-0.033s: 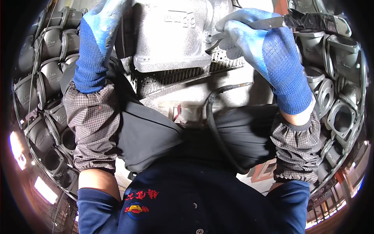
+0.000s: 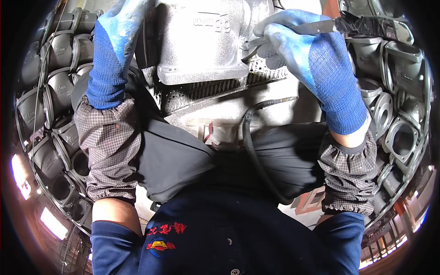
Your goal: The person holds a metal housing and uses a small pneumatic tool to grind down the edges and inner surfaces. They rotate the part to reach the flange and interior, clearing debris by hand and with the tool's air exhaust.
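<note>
A pale grey metal casting [image 2: 201, 50] with a square flange and raised markings stands in front of me on a dark, ribbed metal grating [image 2: 206, 91]. My right hand [image 2: 293, 46], in a blue coated glove, is closed around a flat steel scraper [image 2: 316, 27]. Black tape wraps the scraper's handle, which points to the right. Its dark, curved tip lies close to the casting's right side; whether they touch I cannot tell. At the casting's left, my left hand [image 2: 123, 27] wears a matching glove. Its fingers run out of the picture at the top, so their grip is hidden.
Stacks of grey flanged castings rise on the left [image 2: 59, 87] and on the right [image 2: 403, 101], beside my arms. A black ribbed hose [image 2: 250, 142] bends from the pale surface below the casting across my right leg.
</note>
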The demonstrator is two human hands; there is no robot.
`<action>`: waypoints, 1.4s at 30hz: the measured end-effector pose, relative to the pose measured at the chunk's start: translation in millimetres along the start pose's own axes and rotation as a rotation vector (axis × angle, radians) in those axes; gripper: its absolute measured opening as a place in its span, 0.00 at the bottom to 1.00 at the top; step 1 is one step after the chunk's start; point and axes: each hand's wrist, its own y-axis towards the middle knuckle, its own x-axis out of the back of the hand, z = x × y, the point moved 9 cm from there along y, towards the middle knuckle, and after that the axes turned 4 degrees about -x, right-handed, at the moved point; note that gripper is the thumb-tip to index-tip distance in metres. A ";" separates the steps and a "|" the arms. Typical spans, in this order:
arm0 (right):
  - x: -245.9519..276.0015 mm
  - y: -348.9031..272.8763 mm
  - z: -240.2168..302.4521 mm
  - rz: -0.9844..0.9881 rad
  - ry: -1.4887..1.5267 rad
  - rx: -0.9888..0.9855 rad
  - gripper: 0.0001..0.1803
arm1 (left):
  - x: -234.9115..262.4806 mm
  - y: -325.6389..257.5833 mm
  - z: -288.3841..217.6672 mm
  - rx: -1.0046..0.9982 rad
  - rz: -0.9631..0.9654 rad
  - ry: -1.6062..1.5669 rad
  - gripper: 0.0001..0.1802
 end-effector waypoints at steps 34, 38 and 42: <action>1.3 -2.3 11.9 0.034 0.150 0.192 0.02 | 0.9 -5.4 1.4 0.033 0.007 0.060 0.25; -19.9 6.3 -1.1 0.294 0.990 0.085 0.02 | -0.5 -4.8 2.4 0.038 0.008 0.069 0.25; -23.5 9.8 -11.8 0.275 1.360 -0.307 0.08 | 1.2 -6.2 3.1 0.048 0.009 0.087 0.25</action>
